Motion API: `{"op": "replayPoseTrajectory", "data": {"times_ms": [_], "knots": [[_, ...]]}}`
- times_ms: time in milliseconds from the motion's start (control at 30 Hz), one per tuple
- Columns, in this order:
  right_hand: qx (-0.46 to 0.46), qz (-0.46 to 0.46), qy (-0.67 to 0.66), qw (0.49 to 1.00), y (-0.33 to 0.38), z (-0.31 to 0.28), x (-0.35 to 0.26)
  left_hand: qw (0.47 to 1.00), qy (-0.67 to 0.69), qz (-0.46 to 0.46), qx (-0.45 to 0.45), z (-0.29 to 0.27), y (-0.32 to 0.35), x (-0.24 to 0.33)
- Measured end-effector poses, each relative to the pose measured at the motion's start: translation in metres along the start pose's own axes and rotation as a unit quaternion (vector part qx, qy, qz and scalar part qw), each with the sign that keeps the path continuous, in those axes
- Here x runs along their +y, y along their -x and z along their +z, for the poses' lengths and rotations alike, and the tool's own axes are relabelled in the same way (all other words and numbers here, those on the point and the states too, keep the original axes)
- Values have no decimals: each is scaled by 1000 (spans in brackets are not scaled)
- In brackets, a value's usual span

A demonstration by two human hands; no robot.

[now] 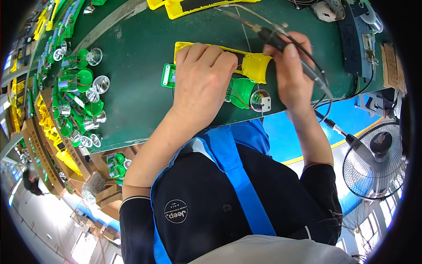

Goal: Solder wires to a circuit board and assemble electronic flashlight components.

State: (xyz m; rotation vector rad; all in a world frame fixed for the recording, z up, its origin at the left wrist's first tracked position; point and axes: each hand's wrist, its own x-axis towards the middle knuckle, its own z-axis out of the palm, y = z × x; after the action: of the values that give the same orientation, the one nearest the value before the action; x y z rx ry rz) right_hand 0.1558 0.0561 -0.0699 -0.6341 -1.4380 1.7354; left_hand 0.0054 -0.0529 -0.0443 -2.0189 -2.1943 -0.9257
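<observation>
My left hand [203, 81] lies curled over two plastic flashlight housing halves, its fingertips hidden. Under its far side is the yellow housing half [255, 65]; the green housing half [241, 90] lies on the near side, with thin red wires. A shiny reflector cup [260, 97] with a small white plate sits at the green half's wide end. In my closed right hand [293, 72] is a soldering iron [273, 39] with a black handle. Its metal tip points to the far left, above the table and apart from both housings.
Green assemblies with reflectors [90, 94] crowd the left of the green table [132, 57]. Another yellow housing [184, 8] lies at the far edge. A dark box-shaped device [358, 42] stands at far right, and a fan [373, 158] beyond the near-right edge. Cardboard boxes [112, 196] stand below left.
</observation>
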Motion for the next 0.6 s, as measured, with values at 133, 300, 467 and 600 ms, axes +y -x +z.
{"op": "replayPoseTrajectory", "data": {"times_ms": [133, 300, 467, 600], "knots": [[-42, 96, -33, 994, -12, -49, -20, 993, 8, 8, -118, -7, -13, -8], [-91, 173, 59, 979, -24, -68, -37, 977, 29, 18, -213, -17, -29, -12], [-118, 193, 144, 963, -29, -58, -42, 966, -2, 22, -256, -18, -33, -11], [-134, 199, 151, 959, -30, -55, -42, 961, -25, 24, -275, -19, -36, -11]]}}
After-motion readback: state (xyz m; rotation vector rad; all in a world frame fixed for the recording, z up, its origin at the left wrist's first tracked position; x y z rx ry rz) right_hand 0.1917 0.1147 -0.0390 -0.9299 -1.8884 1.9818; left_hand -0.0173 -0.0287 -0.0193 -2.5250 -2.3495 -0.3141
